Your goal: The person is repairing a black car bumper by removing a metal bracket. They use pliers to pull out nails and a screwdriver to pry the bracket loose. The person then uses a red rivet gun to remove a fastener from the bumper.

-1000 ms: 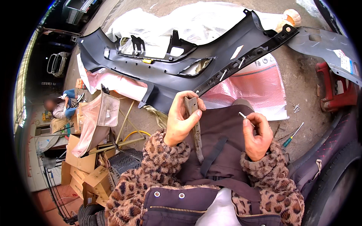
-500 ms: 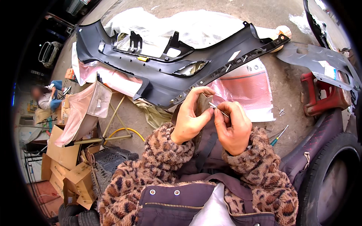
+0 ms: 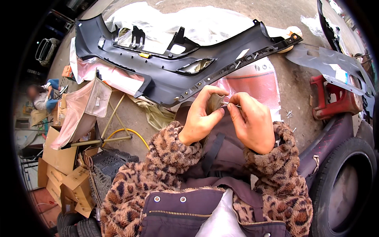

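Observation:
My left hand (image 3: 199, 120) grips the bent metal strip (image 3: 215, 102) upright above my lap, its fingers curled round it. Just to its right, my right hand (image 3: 252, 128) pinches a thin silver rivet (image 3: 236, 106) at the strip's upper end; much of the rivet is hidden by the fingers. Beyond my hands a large black plastic bumper (image 3: 154, 73) lies on white and pink wrapping, with several silver rivets standing along its nearer right strip. More loose rivets (image 3: 289, 113) lie on the floor to the right.
At left are a folding chair (image 3: 77, 114), cardboard boxes (image 3: 59, 144) and a seated person (image 3: 51, 98). At right are a red stool (image 3: 331, 108) under a grey panel (image 3: 316, 59), a dark padded item (image 3: 331, 134) and a tyre (image 3: 323, 197).
My right hand has moved left and up, bringing the rivet to the metal strip's top. Both hands are now close together, and the view has shifted, raising the bumper in the picture.

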